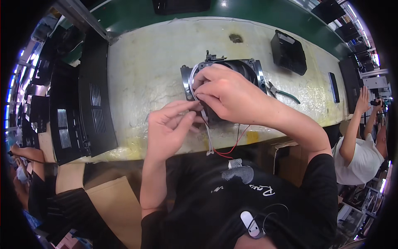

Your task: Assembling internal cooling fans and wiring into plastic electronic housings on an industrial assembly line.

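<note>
One left hand and one right hand, close together at pale wires (grip too hidden to tell), beside a black fan-like frame near the tabletop's front edge; pliers rightward.

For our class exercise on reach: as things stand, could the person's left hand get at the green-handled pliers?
Probably not directly: the black unit and the right forearm lie between the left hand and the pliers, though nothing seems to cover them.
</note>
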A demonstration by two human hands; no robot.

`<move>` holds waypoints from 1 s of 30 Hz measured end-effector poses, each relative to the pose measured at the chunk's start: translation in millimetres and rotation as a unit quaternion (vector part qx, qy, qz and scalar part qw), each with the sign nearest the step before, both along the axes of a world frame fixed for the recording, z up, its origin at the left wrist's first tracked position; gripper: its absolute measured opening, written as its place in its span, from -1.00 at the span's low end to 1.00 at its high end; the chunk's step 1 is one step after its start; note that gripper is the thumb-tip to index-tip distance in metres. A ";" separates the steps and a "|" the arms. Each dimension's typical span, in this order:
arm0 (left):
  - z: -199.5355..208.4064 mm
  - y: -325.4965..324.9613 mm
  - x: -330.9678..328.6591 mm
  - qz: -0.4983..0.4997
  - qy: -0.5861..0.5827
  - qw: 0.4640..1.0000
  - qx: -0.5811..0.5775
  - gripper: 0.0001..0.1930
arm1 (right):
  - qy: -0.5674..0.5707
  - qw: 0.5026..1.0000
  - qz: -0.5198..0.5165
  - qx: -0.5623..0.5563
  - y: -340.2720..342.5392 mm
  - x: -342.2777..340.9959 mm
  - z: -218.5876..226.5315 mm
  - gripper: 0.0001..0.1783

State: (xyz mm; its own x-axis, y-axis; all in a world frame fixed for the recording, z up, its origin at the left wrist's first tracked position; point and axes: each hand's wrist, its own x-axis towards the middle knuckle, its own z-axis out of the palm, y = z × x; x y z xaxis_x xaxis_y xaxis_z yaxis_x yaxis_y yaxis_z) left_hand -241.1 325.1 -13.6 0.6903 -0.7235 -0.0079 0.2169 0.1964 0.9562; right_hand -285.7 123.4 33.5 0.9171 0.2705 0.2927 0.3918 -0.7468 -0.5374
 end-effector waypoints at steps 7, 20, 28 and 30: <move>-4.7 -1.1 -2.5 0.001 0.040 0.999 -0.030 -0.69 | 0.018 0.999 -0.004 -0.030 -0.8 -0.1 4.8 -0.91; -8.3 -6.4 -4.5 0.075 0.030 0.996 -0.024 -0.74 | 0.042 0.999 -0.005 -0.018 2.0 -1.1 6.9 -0.87; -5.6 -8.9 0.2 0.089 0.019 0.996 0.003 -0.70 | 0.063 0.998 -0.010 0.003 1.0 1.8 7.1 -0.87; -3.4 -9.8 0.2 0.076 0.041 0.996 -0.005 -0.67 | 0.067 0.998 -0.007 0.000 1.8 1.1 7.9 -0.87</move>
